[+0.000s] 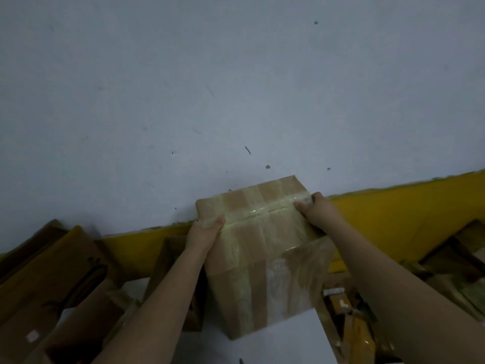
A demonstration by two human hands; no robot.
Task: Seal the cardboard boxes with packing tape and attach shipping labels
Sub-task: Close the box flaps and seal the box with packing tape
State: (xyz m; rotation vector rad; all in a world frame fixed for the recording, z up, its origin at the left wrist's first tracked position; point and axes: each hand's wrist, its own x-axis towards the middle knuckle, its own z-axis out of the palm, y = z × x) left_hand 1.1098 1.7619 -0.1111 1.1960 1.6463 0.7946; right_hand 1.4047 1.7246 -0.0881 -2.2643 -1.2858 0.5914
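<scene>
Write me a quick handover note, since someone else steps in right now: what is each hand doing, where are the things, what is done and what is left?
Left hand: holds the left side of the box, thumb on its top.
Right hand: fingers pinch the tape at the right end of the top seam.
The box stands against the wall, other boxes on either side.
Done: tape runs along the top seam and over the sides.
Left: press the tape end down; no label is visible on this box.
</scene>
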